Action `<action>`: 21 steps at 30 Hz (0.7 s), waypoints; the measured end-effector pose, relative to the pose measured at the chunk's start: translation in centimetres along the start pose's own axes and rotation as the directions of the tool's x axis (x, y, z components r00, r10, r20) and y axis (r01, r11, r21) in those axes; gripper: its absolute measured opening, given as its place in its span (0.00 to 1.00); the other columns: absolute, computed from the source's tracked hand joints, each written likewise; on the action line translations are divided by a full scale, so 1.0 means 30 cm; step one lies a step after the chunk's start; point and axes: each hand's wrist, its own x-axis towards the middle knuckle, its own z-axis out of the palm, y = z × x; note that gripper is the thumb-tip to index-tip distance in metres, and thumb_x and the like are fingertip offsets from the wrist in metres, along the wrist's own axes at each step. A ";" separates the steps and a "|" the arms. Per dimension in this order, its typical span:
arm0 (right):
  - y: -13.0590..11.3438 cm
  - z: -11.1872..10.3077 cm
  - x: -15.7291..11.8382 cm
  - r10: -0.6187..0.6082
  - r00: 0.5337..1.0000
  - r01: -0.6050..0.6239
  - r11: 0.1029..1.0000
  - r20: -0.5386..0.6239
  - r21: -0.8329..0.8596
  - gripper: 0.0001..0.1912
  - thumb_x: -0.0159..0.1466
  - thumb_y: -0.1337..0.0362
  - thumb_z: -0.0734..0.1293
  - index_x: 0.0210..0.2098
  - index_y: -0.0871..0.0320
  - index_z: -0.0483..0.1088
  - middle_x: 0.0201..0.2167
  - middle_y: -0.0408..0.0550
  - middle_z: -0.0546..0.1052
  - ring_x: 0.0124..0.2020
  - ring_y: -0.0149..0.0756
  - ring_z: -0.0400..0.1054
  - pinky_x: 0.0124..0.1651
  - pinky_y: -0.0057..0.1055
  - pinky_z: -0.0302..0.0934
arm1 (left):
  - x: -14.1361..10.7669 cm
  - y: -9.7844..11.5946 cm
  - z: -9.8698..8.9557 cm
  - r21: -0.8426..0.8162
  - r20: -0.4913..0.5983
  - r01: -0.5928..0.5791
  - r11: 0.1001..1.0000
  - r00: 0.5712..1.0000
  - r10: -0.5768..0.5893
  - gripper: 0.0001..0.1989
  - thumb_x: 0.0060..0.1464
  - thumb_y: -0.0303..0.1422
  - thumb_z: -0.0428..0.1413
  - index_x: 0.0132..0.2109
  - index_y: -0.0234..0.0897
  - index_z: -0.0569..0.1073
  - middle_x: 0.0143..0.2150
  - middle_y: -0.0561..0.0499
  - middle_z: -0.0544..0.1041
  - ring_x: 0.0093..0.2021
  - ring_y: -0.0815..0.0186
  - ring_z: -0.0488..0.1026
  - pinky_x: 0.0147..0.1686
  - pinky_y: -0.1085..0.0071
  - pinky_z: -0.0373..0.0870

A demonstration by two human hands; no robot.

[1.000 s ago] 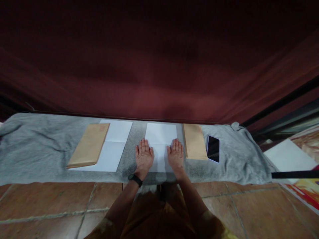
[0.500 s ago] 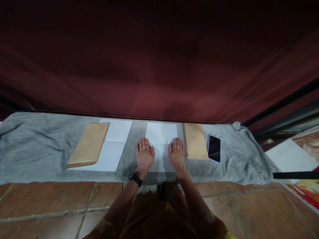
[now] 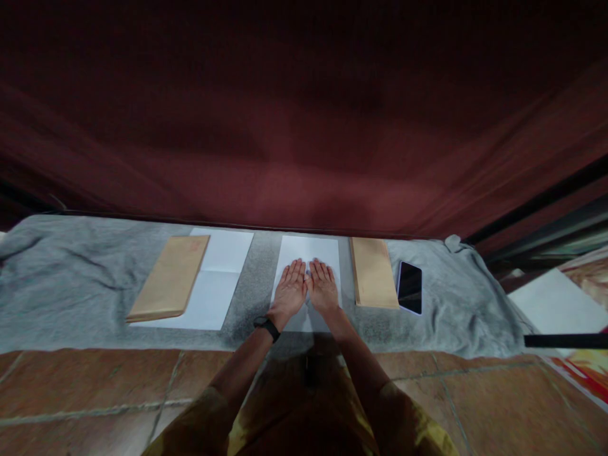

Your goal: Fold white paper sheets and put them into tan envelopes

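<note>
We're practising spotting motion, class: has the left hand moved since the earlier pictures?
Yes: the left hand has moved rightward, from the left edge of the middle white sheet in towards its centre.

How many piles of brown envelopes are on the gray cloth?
2. One pile at left, partly over a white sheet; another pile at right, between the right hand and the phone. How many envelopes each holds can't be told.

So the left hand (image 3: 291, 290) and right hand (image 3: 323, 288) have moved in from the side edges of the middle white sheet (image 3: 311, 247); they're now side by side over its center, thumbs basically together; the dark wristband (image 3: 267, 327) has shifted inward too.
</note>
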 end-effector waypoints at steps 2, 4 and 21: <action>0.000 0.003 -0.005 -0.003 1.000 0.003 1.000 -0.001 -0.010 0.27 0.78 0.59 0.50 0.71 0.62 0.61 0.73 0.55 0.61 0.74 0.45 0.53 0.75 0.48 0.45 | -0.001 -0.001 0.003 -0.006 0.003 0.002 1.000 1.000 -0.002 0.29 0.69 0.29 0.40 0.73 0.25 0.58 0.76 0.37 0.55 0.78 0.56 0.47 0.76 0.55 0.44; -0.001 0.003 -0.009 -0.005 1.000 0.005 1.000 -0.002 -0.015 0.27 0.78 0.59 0.50 0.71 0.61 0.62 0.73 0.54 0.61 0.74 0.46 0.52 0.75 0.48 0.44 | -0.001 -0.001 0.003 -0.011 0.014 0.002 1.000 1.000 -0.002 0.29 0.69 0.29 0.40 0.73 0.27 0.59 0.77 0.40 0.54 0.78 0.56 0.46 0.76 0.54 0.43; 0.005 0.002 -0.008 0.062 0.995 -0.063 0.998 -0.077 -0.021 0.26 0.77 0.59 0.53 0.71 0.58 0.62 0.73 0.55 0.61 0.73 0.49 0.55 0.74 0.52 0.45 | 0.005 -0.002 0.013 0.008 -0.018 0.043 0.999 0.999 -0.043 0.30 0.70 0.33 0.38 0.73 0.26 0.59 0.76 0.40 0.57 0.77 0.57 0.49 0.76 0.55 0.45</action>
